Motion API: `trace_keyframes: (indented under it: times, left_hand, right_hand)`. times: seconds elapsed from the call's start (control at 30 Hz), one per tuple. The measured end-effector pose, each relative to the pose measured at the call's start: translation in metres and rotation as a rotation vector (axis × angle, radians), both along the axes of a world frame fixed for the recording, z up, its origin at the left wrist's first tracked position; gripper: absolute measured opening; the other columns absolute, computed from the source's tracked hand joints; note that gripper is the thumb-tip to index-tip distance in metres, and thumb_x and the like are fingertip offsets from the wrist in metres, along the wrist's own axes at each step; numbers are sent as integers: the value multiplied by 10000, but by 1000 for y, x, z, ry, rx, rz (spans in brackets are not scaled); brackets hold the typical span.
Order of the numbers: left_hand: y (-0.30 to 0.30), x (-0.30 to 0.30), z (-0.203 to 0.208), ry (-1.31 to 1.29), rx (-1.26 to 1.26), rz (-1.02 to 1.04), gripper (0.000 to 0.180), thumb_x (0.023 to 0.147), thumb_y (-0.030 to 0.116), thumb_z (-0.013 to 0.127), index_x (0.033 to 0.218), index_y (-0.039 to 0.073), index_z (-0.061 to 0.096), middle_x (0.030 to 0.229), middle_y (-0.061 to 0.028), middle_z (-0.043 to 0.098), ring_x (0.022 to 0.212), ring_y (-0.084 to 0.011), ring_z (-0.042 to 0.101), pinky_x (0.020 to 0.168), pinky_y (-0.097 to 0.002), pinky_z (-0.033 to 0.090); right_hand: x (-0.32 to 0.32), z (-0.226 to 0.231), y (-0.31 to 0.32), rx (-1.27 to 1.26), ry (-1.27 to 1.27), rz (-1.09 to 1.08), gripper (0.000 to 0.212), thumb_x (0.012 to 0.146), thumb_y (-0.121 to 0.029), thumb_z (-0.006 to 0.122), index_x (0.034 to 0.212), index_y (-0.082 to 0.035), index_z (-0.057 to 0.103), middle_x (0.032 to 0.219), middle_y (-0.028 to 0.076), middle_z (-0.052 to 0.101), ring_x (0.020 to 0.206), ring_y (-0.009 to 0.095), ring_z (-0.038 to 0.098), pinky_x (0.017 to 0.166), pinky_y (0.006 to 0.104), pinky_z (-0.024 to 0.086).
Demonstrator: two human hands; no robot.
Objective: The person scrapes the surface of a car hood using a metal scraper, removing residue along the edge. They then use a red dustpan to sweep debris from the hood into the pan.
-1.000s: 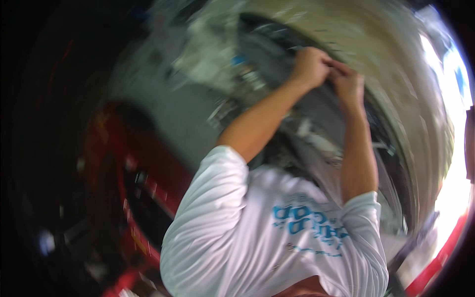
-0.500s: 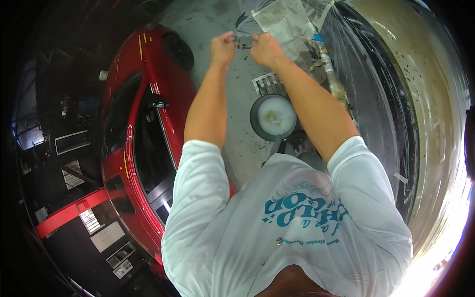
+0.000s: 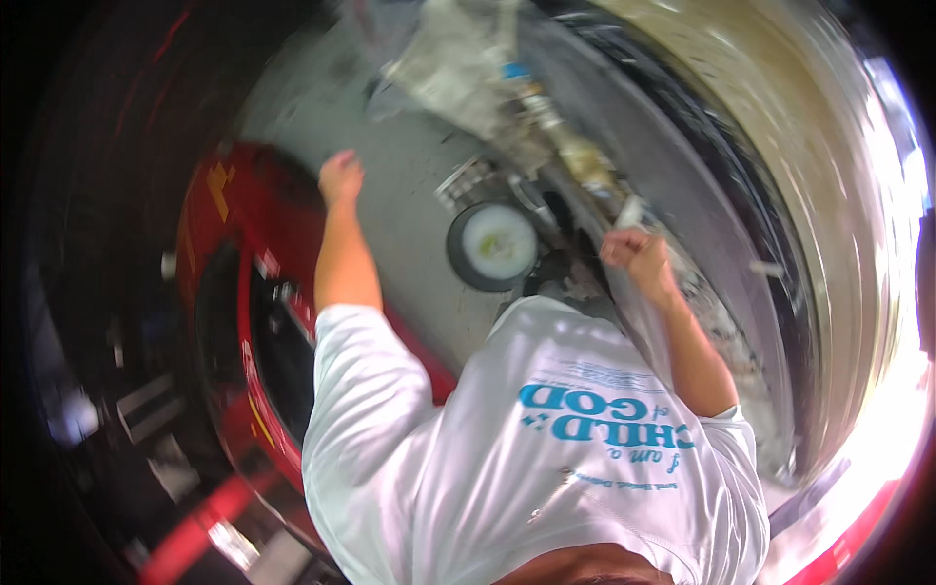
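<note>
My left hand (image 3: 341,178) is out over the floor beside the red car, its fingers curled together. Anything inside it is hidden by the fingers and the blur. To the right, my right hand (image 3: 639,261) is over the sheeting along the tan vehicle, with its fingers bent in. I cannot make out what, if anything, they hold. Between the two arms, close to my body, stands a dark round bucket (image 3: 455,255) of cloudy whitish liquid (image 3: 478,234) with a yellow-green patch in it.
A red car (image 3: 283,210) stands on the left. Along the right runs a tan vehicle panel (image 3: 770,107) with dark plastic sheeting (image 3: 673,146) beside it. Crumpled masking paper (image 3: 453,73) lies ahead. A pale slotted piece (image 3: 466,185) is on the floor by the bucket.
My hands were close together ahead, with a small dark thing between them. Now they are wide apart, the right one drawn back toward me. The view has turned and is blurred.
</note>
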State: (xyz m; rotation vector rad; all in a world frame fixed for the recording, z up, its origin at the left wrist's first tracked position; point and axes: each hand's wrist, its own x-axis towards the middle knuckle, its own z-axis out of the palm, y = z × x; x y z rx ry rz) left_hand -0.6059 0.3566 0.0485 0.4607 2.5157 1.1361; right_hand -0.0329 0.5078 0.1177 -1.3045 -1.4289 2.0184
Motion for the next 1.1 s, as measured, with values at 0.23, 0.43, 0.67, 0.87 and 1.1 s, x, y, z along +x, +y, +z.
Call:
trace_keyframes:
  times: [0.23, 0.43, 0.67, 0.87, 1.1]
  left_hand:
    - [39, 31, -73, -163, -300, -344, 563, 911, 43, 688, 1420, -140, 532, 1359, -220, 661, 1212, -309, 664, 1032, -436, 537]
    - [83, 137, -78, 417, -539, -1132, 443, 872, 82, 729, 1286, -61, 658, 1081, -303, 704, 1021, -422, 694, 914, -481, 542]
    - [161, 324, -30, 352, 192, -1630, 363, 892, -45, 709, 1254, -43, 684, 851, -149, 620, 728, -322, 608, 699, -450, 506]
    - [190, 404, 13, 184, 389, -1699, 272, 861, -50, 791, 1128, -46, 741, 871, -145, 694, 736, -254, 656, 680, -392, 535]
    - [206, 491, 45, -46, 666, -1781, 220, 903, -37, 785, 1120, -16, 756, 951, -157, 744, 811, -236, 719, 723, -346, 574]
  right_hand:
    - [174, -65, -125, -129, -502, -411, 227, 896, -46, 721, 1105, 29, 767, 960, 137, 781, 858, 217, 746, 791, 372, 601]
    - [241, -126, -307, -215, -1118, -743, 242, 819, -114, 703, 1030, -96, 820, 960, 188, 782, 906, 321, 772, 859, 408, 584]
    - [236, -84, -453, -499, -1298, -1136, 319, 793, -1, 613, 1037, -48, 813, 1025, 273, 752, 1027, 418, 743, 961, 454, 566]
    - [237, -53, -467, -480, -1382, -1254, 322, 801, -2, 595, 1044, -21, 805, 1021, 279, 754, 1047, 414, 740, 968, 444, 562]
    - [273, -37, -479, -415, -1423, -1252, 304, 808, -40, 613, 1054, -15, 791, 1029, 250, 765, 1020, 398, 744, 947, 447, 569]
